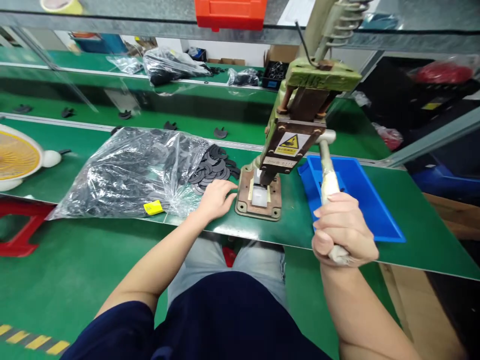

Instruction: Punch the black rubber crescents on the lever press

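Note:
My right hand (pixel 345 230) is wrapped round the cloth-covered lever (pixel 330 182) of a green hand press (pixel 300 115). The lever slopes down toward me from the press's right side. Under the ram, a pale block (pixel 259 196) sits on the press base (pixel 258 213); any part beneath the ram is too hidden to make out. At the left edge of that base rests my left hand (pixel 217 200), thumb and fingers apart, with nothing visible in it. Just beyond it, dark curved parts (pixel 212 170) spill from a clear plastic bag (pixel 131 170).
A blue tray (pixel 369 200) lies right of the press, partly behind my right hand. Behind the bench runs a green belt (pixel 150 117) with spaced dark parts. A fan (pixel 18 157) lies at the left. An overhead shelf carries a red bin (pixel 231 14).

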`<state>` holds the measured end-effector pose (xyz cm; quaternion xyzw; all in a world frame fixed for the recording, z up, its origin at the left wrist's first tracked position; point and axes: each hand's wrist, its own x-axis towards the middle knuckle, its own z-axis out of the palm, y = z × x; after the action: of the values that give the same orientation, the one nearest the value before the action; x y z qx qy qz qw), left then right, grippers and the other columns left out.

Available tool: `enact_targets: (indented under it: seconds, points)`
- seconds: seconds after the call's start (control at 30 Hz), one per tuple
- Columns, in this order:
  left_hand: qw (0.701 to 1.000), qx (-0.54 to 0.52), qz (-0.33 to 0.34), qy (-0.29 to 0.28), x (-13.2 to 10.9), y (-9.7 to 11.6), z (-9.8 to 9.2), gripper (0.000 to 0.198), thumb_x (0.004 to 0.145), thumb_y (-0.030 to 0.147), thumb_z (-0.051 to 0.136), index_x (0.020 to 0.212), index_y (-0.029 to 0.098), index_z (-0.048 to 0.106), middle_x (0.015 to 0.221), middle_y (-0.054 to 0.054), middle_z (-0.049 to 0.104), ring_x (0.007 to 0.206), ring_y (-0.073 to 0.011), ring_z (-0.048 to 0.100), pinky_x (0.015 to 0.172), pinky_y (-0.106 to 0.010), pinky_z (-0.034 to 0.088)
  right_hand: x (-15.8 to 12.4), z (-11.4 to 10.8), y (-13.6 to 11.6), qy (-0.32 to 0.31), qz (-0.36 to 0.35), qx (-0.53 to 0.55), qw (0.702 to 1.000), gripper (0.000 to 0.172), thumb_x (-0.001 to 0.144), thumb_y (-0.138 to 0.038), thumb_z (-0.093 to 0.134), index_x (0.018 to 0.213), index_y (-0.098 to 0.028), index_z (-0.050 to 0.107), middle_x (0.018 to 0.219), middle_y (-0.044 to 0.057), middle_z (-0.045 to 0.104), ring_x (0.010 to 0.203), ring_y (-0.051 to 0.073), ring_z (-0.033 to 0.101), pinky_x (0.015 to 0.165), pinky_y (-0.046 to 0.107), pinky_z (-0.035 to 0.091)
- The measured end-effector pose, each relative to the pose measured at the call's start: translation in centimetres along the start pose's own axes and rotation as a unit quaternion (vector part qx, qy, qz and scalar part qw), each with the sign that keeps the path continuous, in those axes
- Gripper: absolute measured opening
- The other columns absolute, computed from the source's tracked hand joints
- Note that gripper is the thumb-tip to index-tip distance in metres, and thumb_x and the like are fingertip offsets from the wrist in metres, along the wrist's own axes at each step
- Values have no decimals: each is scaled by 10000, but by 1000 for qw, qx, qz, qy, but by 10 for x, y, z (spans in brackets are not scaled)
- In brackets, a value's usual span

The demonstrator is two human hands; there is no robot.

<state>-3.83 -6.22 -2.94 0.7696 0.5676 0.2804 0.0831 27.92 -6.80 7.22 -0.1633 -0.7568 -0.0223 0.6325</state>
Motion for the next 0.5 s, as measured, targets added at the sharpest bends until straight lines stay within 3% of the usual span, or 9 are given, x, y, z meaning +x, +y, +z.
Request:
enact_targets:
  seconds: [0.1,0.2,0.33,0.5]
  points:
    - [993,82,-77,18,-24,-23,-17,245,1033,373,635,1190,217,741,1213,-118,762,1167,-322,655,1051,-485,495,-1,3,0,21,-5,6,1000,326,912,-303,691,625,-222,561,622,-46,648,654,155,699,830,492,609]
    - [985,128,-114,4,-32,-33,-24,282,1022,450,651,1156,227,759,1181,-123,741,1136,-337,632,1020,-483,492,-1,5,-2,32,0,8,999,329,912,-294,693,625,-215,553,621,-46,643,653,156,697,839,501,603]
    - [978,169,-118,-18,-25,-25,-15,391,998,563,663,1143,220,781,1208,-157,703,1154,-372,595,975,-511,485,-1,6,-2,33,3,7,999,295,903,-275,682,638,-222,563,635,-39,650,655,163,696,841,504,608]
    - [975,182,-124,-20,-15,-20,1,368,937,558,747,1006,197,763,1171,-196,674,1160,-422,579,920,-539,487,-1,8,-1,41,3,17,999,231,825,-261,699,636,-254,566,611,-56,643,606,168,674,824,504,601]
